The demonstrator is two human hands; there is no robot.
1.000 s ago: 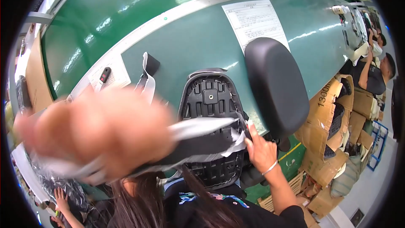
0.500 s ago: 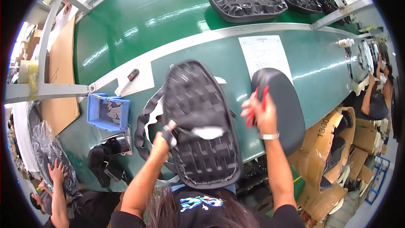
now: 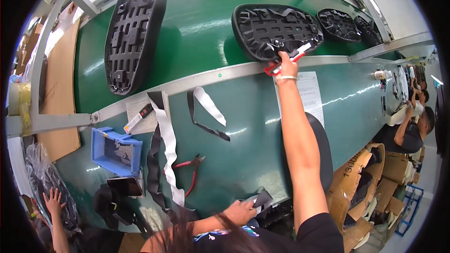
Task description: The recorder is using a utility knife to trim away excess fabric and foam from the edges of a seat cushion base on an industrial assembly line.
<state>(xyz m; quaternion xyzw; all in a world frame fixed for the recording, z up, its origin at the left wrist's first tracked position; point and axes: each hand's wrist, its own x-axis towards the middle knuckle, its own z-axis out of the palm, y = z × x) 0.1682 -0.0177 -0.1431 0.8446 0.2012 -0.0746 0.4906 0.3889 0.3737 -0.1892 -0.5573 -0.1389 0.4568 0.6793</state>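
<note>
My right hand (image 3: pixel 287 68) reaches far over the table, closed around red-handled scissors (image 3: pixel 273 70), at the near edge of a black seat pad (image 3: pixel 276 30) lying underside up. A white piece shows beside the fingers. My left hand (image 3: pixel 240 212), near the table's front edge, is closed on a dark scrap of fabric (image 3: pixel 262 200). Between the arms lie long black-and-white fabric strips (image 3: pixel 168 147), a shorter curled strip (image 3: pixel 209 107) and red-handled nippers (image 3: pixel 193 171). A smooth black seat pad (image 3: pixel 321 143) is partly hidden under my right forearm.
Another seat pad (image 3: pixel 133 37) lies far left on the green surface, with more at far right. A blue bin (image 3: pixel 117 152), a phone (image 3: pixel 126 186) and a utility knife (image 3: pixel 139 118) are at left. A metal rail (image 3: pixel 211 76) crosses the table. People work on both sides.
The seat pad in front of me is gone, and one now lies far left. My right hand has moved forward to another pad. My left hand has moved down and right, holding fabric.
</note>
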